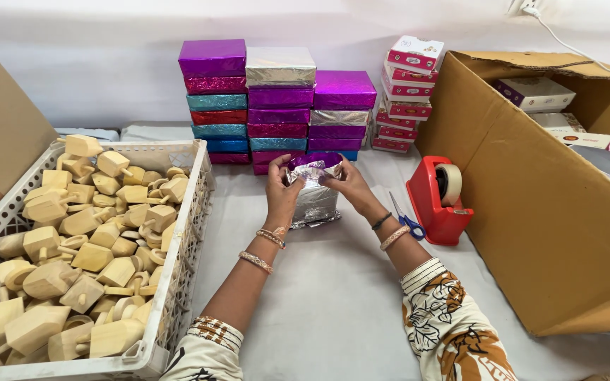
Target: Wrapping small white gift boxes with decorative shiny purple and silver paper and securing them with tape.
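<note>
Left hand (282, 192) and right hand (348, 185), each grip closed on silver foil-wrapped box (314, 201), upright on counter (333, 296), crate (178, 282) of wooden tops (79, 254) at left.

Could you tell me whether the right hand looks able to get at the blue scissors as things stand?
Probably yes: the scissors lie uncovered on the table beside the right wrist, with nothing between. But the right hand is holding the foil-wrapped box and would have to let go first.

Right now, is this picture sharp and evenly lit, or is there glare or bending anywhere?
Head view: soft, even light with faint shadows; the silver foil wrap between the left hand and right hand glints, as do the stacked foil boxes; focus is sharp throughout; the wide lens bows the white crate and cardboard box near the edges.
</note>
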